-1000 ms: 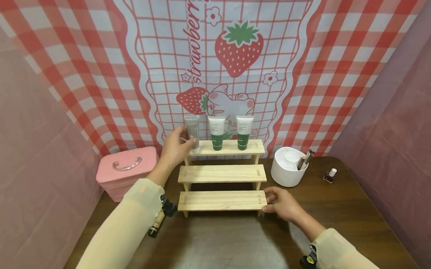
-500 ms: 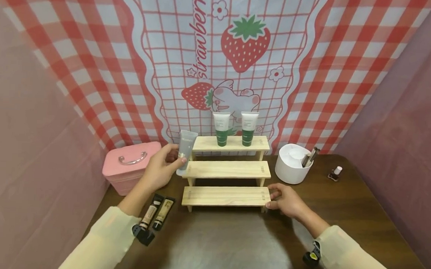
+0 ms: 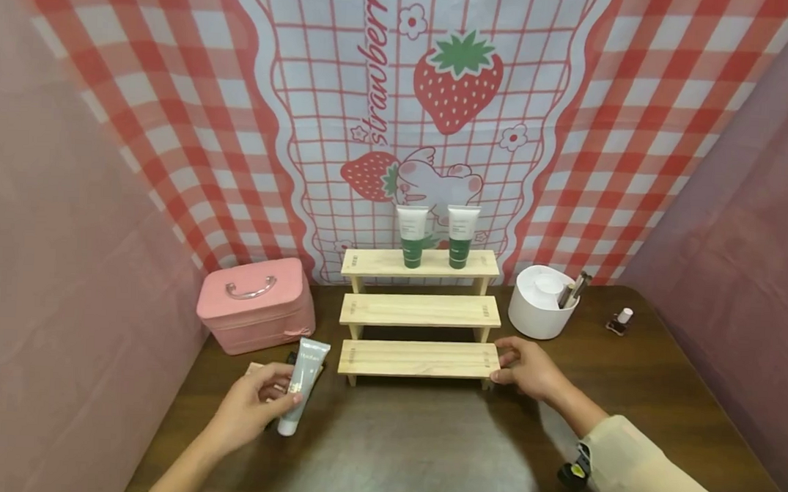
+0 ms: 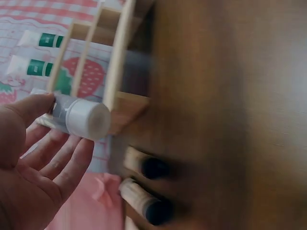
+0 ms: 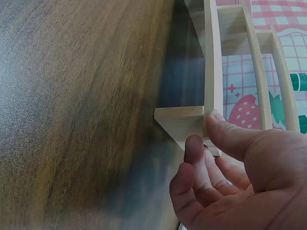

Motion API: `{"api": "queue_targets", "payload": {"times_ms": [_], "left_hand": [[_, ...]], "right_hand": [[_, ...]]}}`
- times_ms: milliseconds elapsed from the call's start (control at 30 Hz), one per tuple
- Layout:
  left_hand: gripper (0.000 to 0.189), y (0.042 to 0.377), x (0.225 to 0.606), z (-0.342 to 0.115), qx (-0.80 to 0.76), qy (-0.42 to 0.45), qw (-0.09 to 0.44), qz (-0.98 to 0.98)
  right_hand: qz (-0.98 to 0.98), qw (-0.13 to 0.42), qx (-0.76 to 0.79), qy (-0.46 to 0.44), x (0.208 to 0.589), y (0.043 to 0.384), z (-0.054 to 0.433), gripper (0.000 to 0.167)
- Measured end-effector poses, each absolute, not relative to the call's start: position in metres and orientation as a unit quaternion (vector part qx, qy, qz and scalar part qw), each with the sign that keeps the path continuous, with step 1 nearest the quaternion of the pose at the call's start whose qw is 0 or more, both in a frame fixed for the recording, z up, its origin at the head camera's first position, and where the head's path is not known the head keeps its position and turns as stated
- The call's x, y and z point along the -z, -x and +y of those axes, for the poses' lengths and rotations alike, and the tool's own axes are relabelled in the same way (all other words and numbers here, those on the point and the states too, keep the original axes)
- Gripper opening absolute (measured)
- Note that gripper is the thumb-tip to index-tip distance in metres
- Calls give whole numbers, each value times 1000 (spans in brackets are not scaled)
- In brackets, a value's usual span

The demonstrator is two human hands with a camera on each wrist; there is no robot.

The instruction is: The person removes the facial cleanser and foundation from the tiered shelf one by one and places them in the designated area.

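Note:
My left hand (image 3: 248, 408) pinches a grey squeeze tube with a white cap (image 3: 306, 378) between thumb and fingers, cap end down, over the table left of the shelf. In the left wrist view the white cap (image 4: 91, 120) points away from the palm. Two small black-capped tubes lie below, one beige (image 4: 136, 196) and one beside it (image 4: 135, 159); the hand partly covers them in the head view. My right hand (image 3: 530, 369) grips the right end of the lowest board of a three-tier wooden shelf (image 3: 418, 359), thumb at the board's edge (image 5: 211, 72), other fingers curled under.
Two white-and-green tubes, one left (image 3: 412, 236) and one right (image 3: 462, 238), stand on the top tier. A pink case (image 3: 255, 306) sits at left. At right are a white round organizer (image 3: 539, 315) and a small nail polish bottle (image 3: 618, 322) on the brown table (image 3: 412, 445).
My left hand has taken the grey tube off the top tier's left end and carried it down and left toward the small tubes. My right hand stays at the shelf's lowest board.

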State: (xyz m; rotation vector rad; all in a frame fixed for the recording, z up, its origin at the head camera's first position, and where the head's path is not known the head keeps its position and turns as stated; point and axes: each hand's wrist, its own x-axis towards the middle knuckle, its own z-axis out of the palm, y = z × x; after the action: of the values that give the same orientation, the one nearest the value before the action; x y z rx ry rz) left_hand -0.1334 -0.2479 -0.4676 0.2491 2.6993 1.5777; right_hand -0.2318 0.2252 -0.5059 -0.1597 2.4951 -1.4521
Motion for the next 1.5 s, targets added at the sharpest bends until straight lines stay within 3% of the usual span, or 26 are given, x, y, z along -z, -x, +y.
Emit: {"api": "queue_targets", "payload": {"times_ms": [367, 600, 867, 1233, 1500], "left_hand": [[49, 86, 505, -272, -554, -44, 151, 818], [44, 78, 515, -279, -568, -37, 206, 796], [40, 78, 519, -278, -562, -26, 225, 795], [33, 80, 521, -273, -521, -25, 201, 829], [39, 79, 520, -273, -500, -11, 195, 844]], "right_hand": [[861, 121, 492, 52, 508, 233, 227, 63], [862, 120, 489, 53, 508, 233, 226, 63], [861, 122, 491, 54, 508, 233, 227, 63], [862, 123, 488, 52, 507, 234, 226, 63], [862, 121, 488, 57, 509, 234, 227, 63]]}}
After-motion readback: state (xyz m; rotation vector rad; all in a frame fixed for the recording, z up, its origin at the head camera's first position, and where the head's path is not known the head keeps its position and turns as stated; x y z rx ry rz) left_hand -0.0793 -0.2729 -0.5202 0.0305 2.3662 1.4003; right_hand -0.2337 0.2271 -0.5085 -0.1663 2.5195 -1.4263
